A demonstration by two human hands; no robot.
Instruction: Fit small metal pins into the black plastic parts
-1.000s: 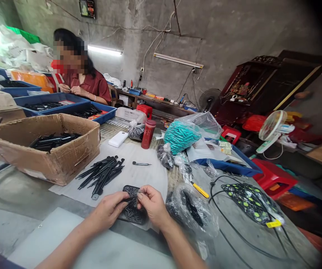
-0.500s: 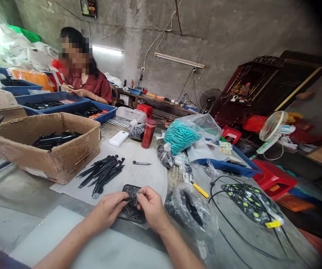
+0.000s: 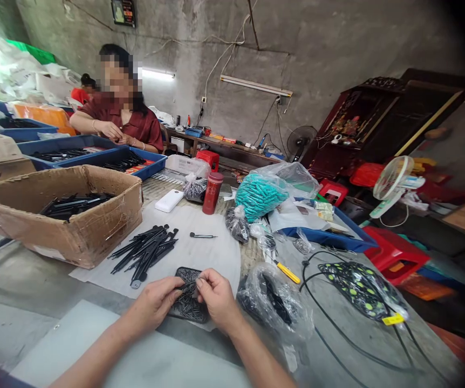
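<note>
A small black tray [image 3: 192, 317] full of thin, dark metal pins lies in front of me. Over its left side, my left hand [image 3: 160, 299] is closed, thumb and fingers pinched together. My right hand [image 3: 217, 296] pinches too, at the tray's right side, its fingertips close to the left ones. What is between the fingertips is too small to make out. Beyond the tray, black slim tool-like pieces [image 3: 147, 250] lie piled on a white sheet [image 3: 212, 256]. A single slim piece [image 3: 203, 235] lies apart, to the pile's right.
A cardboard box [image 3: 107, 229] with more black pieces stands left. To the right are an open plastic bag [image 3: 277, 302], a yellow-handled cutter [image 3: 288, 272] and coiled cables [image 3: 362, 291]. A red bottle [image 3: 212, 193] and turquoise pieces [image 3: 259, 196] stand behind. A co-worker [image 3: 121, 121] sits across.
My hands stay pinched over the tray with little movement. The view has shifted slightly. The co-worker across has shifted, one arm now raised outward, and another person's head shows behind.
</note>
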